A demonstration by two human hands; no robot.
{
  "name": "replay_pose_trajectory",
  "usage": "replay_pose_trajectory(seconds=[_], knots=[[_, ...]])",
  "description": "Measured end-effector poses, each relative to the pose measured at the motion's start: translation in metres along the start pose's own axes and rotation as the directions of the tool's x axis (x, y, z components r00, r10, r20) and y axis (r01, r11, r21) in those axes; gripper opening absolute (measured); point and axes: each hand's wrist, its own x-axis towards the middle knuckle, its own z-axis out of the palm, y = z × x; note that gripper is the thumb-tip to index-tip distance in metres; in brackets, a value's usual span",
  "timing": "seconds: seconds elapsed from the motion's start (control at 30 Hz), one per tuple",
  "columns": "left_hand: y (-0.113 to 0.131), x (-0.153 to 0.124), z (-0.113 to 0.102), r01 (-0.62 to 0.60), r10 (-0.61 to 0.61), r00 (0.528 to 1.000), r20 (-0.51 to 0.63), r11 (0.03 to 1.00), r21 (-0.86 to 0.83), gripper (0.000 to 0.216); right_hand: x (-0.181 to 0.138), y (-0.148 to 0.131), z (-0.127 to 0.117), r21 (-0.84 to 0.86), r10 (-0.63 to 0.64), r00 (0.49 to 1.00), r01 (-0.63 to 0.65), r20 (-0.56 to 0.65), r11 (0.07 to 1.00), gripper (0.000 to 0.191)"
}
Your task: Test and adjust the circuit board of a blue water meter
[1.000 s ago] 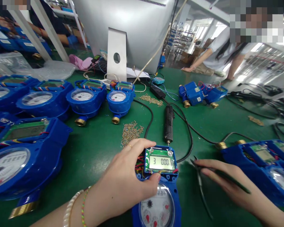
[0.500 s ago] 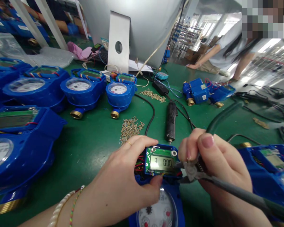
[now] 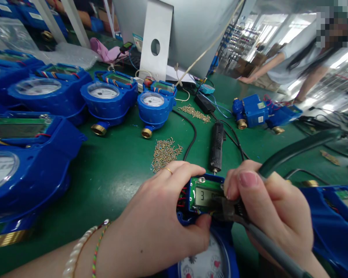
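My left hand (image 3: 165, 220) grips the display housing of a blue water meter (image 3: 233, 251), fingers along the far edge and thumb on the near side. The meter's round dial shows below my thumb. In the housing sits a green circuit board with a lit LCD (image 3: 204, 196), a "3" readable on it. My right hand (image 3: 274, 208) is closed around a pair of pliers (image 3: 266, 241) with dark green-grey handles. Their jaws lie over the right part of the screen and hide its other digits; whether they touch anything there I cannot tell.
Several blue water meters (image 3: 108, 94) stand at the left and back. Loose screws lie in two piles, one nearer (image 3: 165, 154) and one farther (image 3: 195, 113). Beyond my hands lies a black electric screwdriver (image 3: 216, 148). A monitor stand (image 3: 156, 38) rises behind. Another person (image 3: 281, 69) leans on the bench.
The pliers' jaws have moved left from the housing's right edge over the screen, covering digits that showed before. My left hand keeps its hold. The whole view has shifted slightly.
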Motion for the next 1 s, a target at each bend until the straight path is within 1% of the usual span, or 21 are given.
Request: replay_pose_trajectory(seconds=[0.2, 0.3, 0.4, 0.53, 0.67, 0.8, 0.93, 1.0], knots=[[-0.002, -0.001, -0.001, -0.008, 0.008, 1.0, 0.0, 1.0, 0.009, 0.05, 0.0, 0.0, 0.0, -0.048, 0.001, 1.0, -0.001, 0.009, 0.999, 0.025], [-0.002, 0.0, 0.0, -0.015, 0.015, 1.0, -0.007, 1.0, 0.012, 0.05, 0.001, 0.0, -0.001, -0.052, -0.003, 1.0, 0.004, 0.013, 0.999, 0.026], [-0.002, 0.0, 0.001, -0.016, 0.016, 1.0, -0.013, 1.0, 0.009, 0.05, 0.001, 0.001, -0.002, -0.032, -0.015, 0.999, 0.016, 0.043, 0.999, 0.026], [-0.003, 0.0, 0.001, -0.029, 0.029, 0.999, -0.022, 1.0, -0.001, 0.049, 0.002, 0.003, -0.004, -0.003, -0.083, 0.993, 0.083, 0.083, 0.997, 0.022], [-0.003, -0.001, 0.0, -0.021, 0.021, 1.0, -0.015, 1.0, -0.009, 0.049, 0.0, 0.006, -0.004, -0.012, -0.146, 0.986, 0.147, 0.082, 0.989, 0.017], [-0.003, -0.002, 0.0, -0.022, 0.022, 1.0, -0.012, 1.0, -0.013, 0.05, -0.006, 0.01, 0.0, 0.076, -0.177, 0.983, 0.174, 0.04, 0.982, 0.014], [-0.002, -0.001, 0.001, -0.033, 0.032, 0.999, -0.014, 0.999, -0.012, 0.05, -0.011, 0.014, 0.007, 0.16, -0.15, 0.98, 0.169, -0.128, 0.972, 0.02], [-0.001, 0.0, 0.0, -0.024, 0.024, 1.0, -0.01, 1.0, -0.008, 0.049, -0.013, 0.014, 0.009, 0.21, -0.115, 0.98, 0.149, -0.165, 0.966, 0.025]])
